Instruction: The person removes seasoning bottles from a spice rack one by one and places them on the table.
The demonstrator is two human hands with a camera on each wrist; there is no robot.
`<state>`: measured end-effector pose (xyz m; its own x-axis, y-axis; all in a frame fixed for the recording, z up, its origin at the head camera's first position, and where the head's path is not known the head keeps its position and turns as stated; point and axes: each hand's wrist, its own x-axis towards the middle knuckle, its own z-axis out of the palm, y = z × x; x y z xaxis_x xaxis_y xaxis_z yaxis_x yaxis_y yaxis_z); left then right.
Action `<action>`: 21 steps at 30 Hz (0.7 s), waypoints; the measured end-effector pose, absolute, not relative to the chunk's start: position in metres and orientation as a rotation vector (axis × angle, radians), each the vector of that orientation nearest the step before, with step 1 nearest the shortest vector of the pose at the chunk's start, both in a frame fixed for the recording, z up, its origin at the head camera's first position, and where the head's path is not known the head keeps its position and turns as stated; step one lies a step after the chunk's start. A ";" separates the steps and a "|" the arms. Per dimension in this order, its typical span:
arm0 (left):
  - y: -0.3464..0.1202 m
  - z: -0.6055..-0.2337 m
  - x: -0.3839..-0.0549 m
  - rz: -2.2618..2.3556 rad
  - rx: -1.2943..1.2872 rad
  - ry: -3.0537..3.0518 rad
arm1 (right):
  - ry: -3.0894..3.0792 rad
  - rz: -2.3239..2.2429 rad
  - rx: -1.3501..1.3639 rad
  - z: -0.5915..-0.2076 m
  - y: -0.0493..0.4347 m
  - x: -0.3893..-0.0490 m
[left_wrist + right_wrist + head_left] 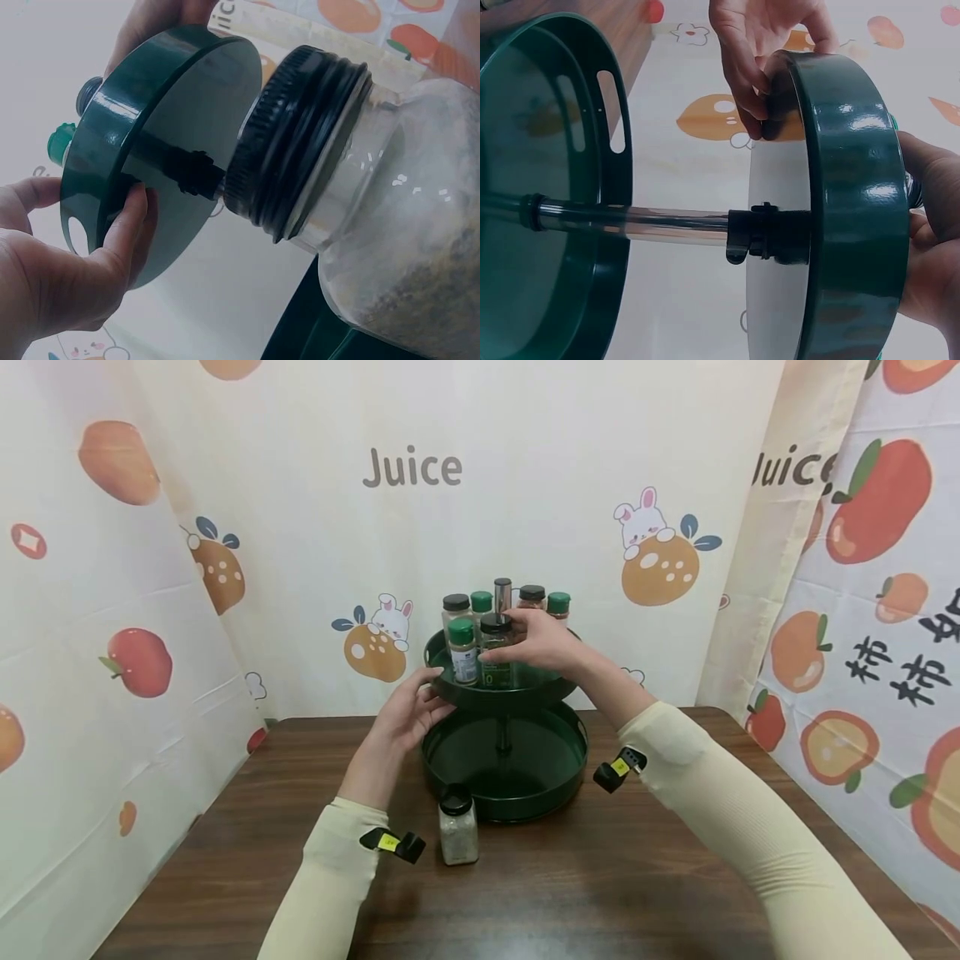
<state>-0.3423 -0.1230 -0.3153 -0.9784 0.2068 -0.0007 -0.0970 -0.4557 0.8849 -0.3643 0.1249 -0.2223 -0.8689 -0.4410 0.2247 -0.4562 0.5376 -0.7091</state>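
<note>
A dark green two-tier round rack carries several spice jars on its upper tray (517,700). My left hand (408,710) grips that tray's left rim, its fingers reaching under the edge in the left wrist view. From the right, my right hand (549,643) holds a glass spice jar (495,673) with a black lid and dark green label, standing at the tray's front; in the right wrist view the tray hides most of this hold. Beside that jar is a green-capped spice jar (464,667).
Below is the rack's lower tray (517,810), joined by a central pole (660,225). A black-lidded jar of pale contents (458,839) stands on the brown wooden table (600,893) before it. Printed curtains (525,468) surround the table's back and sides.
</note>
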 end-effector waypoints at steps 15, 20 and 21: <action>-0.124 -0.312 -0.339 2.524 0.152 1.533 | -2.705 1.342 0.795 -0.221 0.124 -0.363; -0.124 -0.314 -0.340 2.529 0.144 1.518 | -2.713 1.303 0.787 -0.221 0.124 -0.362; -0.124 -0.314 -0.340 2.530 0.141 1.517 | -2.714 1.296 0.785 -0.221 0.124 -0.361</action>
<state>-0.3399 -0.1239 -0.3142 -0.9778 0.2091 -0.0151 -0.1119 -0.4594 0.8811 -0.3613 0.1235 -0.2210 -0.8718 -0.4272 0.2396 -0.4550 0.5250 -0.7193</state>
